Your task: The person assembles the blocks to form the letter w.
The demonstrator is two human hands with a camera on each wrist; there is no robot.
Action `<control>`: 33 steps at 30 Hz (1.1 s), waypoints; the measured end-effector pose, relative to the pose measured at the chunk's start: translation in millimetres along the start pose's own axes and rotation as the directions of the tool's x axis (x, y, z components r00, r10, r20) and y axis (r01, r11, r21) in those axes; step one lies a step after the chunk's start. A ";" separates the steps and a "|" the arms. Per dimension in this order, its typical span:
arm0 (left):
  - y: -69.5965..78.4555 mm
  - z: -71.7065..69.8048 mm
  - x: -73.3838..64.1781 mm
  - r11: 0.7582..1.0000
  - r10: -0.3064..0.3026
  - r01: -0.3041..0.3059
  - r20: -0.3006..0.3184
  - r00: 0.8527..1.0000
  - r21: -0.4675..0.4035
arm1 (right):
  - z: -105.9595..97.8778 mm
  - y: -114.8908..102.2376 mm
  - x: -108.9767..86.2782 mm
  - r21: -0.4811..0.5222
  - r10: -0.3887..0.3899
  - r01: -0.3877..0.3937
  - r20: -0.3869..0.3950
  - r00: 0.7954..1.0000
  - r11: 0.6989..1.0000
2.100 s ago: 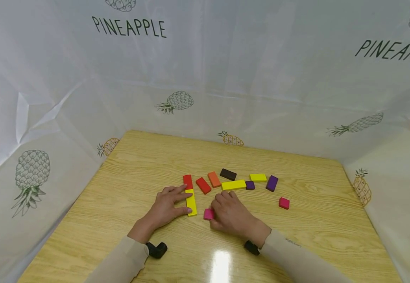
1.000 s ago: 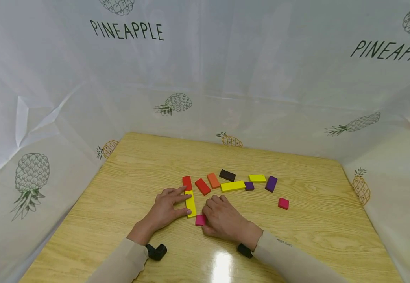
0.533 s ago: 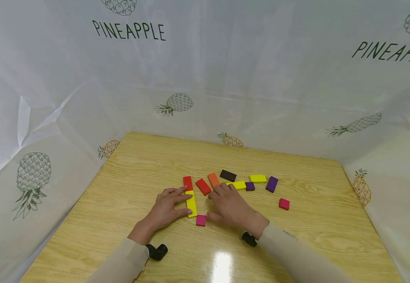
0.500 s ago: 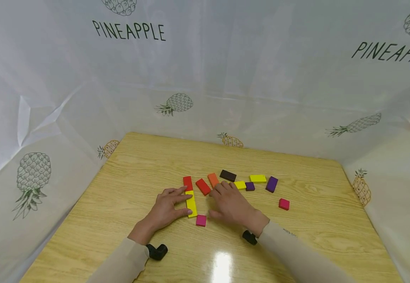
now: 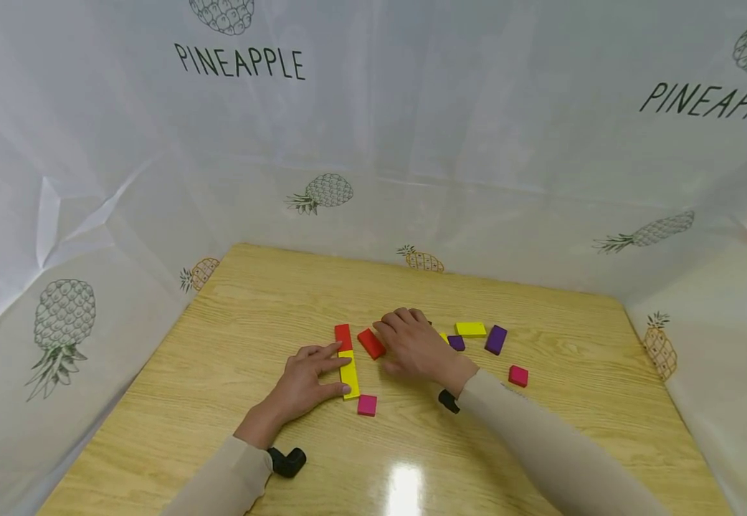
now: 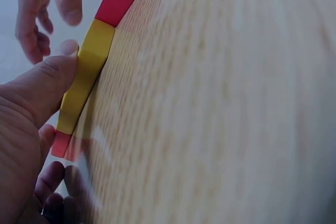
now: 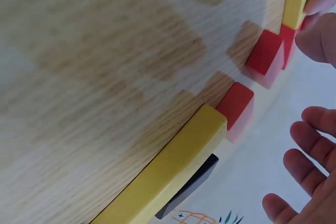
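- The left hand (image 5: 305, 380) rests low on the bench (image 5: 270, 287), thumb and fingers well apart and extended, touching the blocks without curling round them
- Its thumb lies on the near end of a long yellow block (image 5: 351, 382), with a fingertip near the far end and another at a red block (image 5: 343, 335)
- The red block meets the yellow one end to end; a magenta block (image 5: 367, 405) sits at the yellow block's near end
- The right hand (image 5: 415, 347) hangs over the middle blocks, its fingers parted from the thumb in the right wrist view, with nothing visible between them
- Near it lie a slanted red block (image 5: 371, 344), an orange-red block (image 7: 236, 106) and another long yellow block (image 7: 163, 171), with a dark block (image 7: 188, 187) beside the latter
- Further right are a short yellow block (image 5: 470, 330), a small purple block (image 5: 456, 342), a longer purple block (image 5: 496, 340) and a pink block (image 5: 518, 376)
- A pineapple-print sheet (image 5: 373, 129) hangs behind
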State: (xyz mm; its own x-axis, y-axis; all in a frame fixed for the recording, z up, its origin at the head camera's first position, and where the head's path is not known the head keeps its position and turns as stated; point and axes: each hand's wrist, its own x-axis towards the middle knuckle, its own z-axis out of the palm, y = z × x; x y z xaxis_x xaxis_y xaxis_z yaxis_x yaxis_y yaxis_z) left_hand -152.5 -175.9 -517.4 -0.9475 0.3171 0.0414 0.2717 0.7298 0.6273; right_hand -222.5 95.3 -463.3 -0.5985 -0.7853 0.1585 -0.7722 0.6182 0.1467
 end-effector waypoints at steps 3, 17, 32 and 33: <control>0.1 -0.7 -0.1 1.000 -0.002 0.002 0.002 1.000 -0.007 | 2.3 1.5 8.3 -0.004 -0.008 0.009 0.045 0.999 1.000; 0.6 -0.4 -0.1 1.000 -0.004 0.004 -0.002 1.000 -0.008 | 15.9 0.8 29.1 0.018 0.012 -0.016 0.206 0.978 1.000; -2.0 1.6 -0.2 1.000 0.007 -0.007 -0.009 1.000 -0.009 | 17.2 4.9 19.7 0.006 0.008 -0.009 0.194 0.981 1.000; -2.1 1.7 -0.2 1.000 0.008 -0.008 -0.008 1.000 -0.011 | 17.2 5.2 18.9 0.009 0.010 -0.012 0.191 0.982 1.000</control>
State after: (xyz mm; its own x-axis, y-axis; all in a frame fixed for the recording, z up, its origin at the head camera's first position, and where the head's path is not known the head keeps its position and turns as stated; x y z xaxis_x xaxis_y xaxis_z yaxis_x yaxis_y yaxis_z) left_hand -152.6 -176.5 -520.0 -0.9468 0.3176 0.0525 0.2771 0.7209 0.6352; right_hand -241.5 83.1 -476.3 -0.6362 -0.7710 -0.0296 -0.7667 0.6274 0.1360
